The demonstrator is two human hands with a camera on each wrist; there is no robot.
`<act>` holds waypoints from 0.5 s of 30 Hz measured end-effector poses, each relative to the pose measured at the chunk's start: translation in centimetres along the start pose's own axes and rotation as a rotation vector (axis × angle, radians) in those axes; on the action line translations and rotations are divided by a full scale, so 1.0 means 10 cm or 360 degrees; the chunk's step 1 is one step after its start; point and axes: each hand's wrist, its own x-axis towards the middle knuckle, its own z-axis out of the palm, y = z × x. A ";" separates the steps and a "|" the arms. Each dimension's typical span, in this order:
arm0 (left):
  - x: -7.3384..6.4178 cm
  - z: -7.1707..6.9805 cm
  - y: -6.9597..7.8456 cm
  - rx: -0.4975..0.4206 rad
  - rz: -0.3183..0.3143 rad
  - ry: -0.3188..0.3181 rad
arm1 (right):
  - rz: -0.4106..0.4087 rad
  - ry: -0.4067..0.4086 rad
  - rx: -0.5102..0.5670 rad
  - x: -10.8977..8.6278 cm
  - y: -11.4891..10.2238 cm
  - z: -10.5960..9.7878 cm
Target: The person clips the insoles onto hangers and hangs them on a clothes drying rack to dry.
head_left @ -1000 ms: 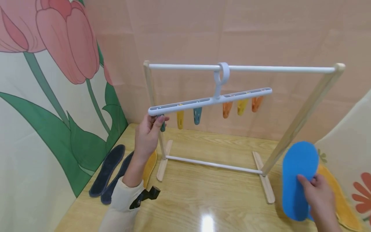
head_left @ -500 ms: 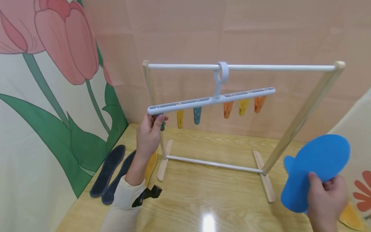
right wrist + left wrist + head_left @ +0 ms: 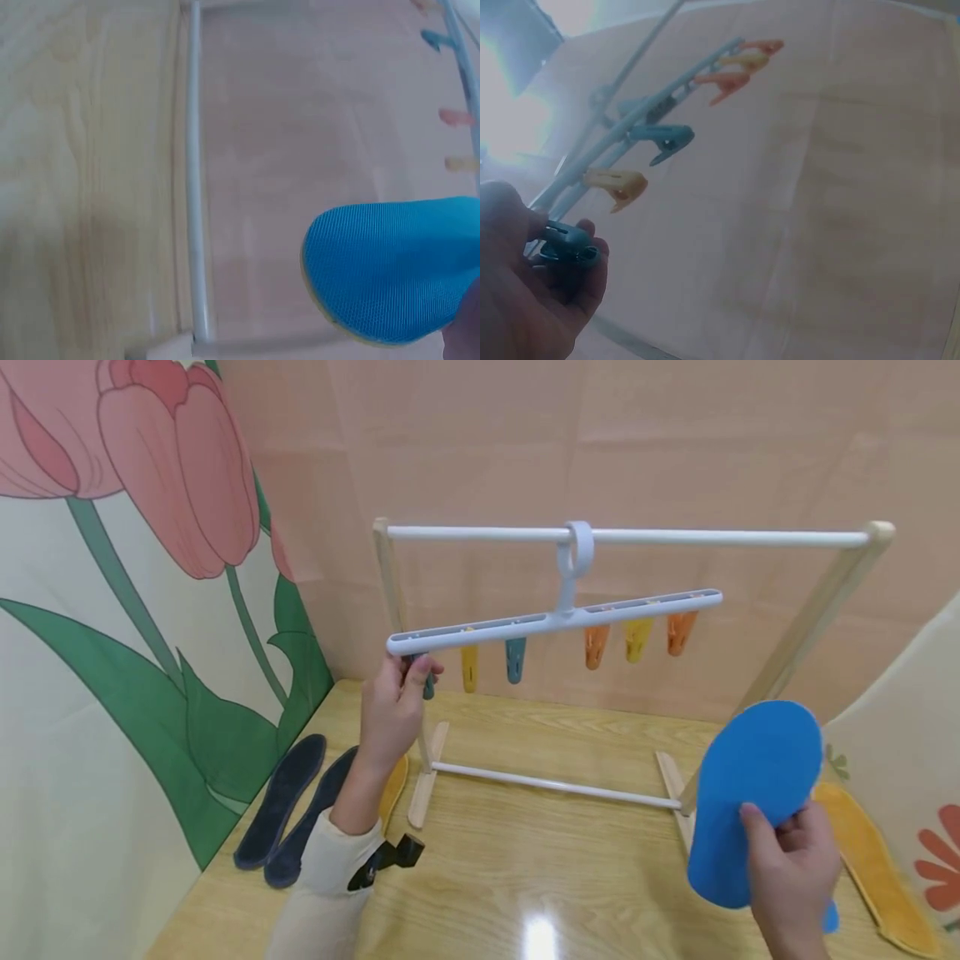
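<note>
My left hand [image 3: 393, 706] grips a teal clothespin [image 3: 568, 241] at the left end of a pale blue clip hanger [image 3: 487, 631]. The hanger hooks over the white top bar [image 3: 712, 537] of a rack and slants up to the right. Yellow, teal and orange clothespins hang along it, such as the yellow clothespin [image 3: 469, 668] beside my hand. My right hand [image 3: 795, 868] holds a blue insole [image 3: 757, 777], thumb on its face, in front of the rack's right post. In the right wrist view the insole [image 3: 390, 262] shows a ribbed blue surface and a pale edge.
At the left, two dark insoles [image 3: 281, 802] and a yellow insole [image 3: 393, 789] lie on the wooden table [image 3: 525, 868]. Another yellow insole [image 3: 873, 868] lies at the right. A blue tip [image 3: 831, 917] shows below my right hand. The rack's lower bar [image 3: 555, 784] runs near the tabletop.
The blue insole in my right hand tilted over to the right, then swung back left and more upright. My left hand stays on the teal clothespin; the hanger's right end has shifted slightly right.
</note>
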 end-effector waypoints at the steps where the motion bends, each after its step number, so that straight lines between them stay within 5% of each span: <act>1: 0.01 0.00 0.00 -0.0004 0.0008 -0.0008 | 0.0006 -0.0046 -0.0024 -0.03 -0.02 0.03; 15: 0.02 -0.02 0.02 -0.0036 0.0038 -0.0003 | -0.0028 -0.0557 0.0134 -0.29 -0.22 0.42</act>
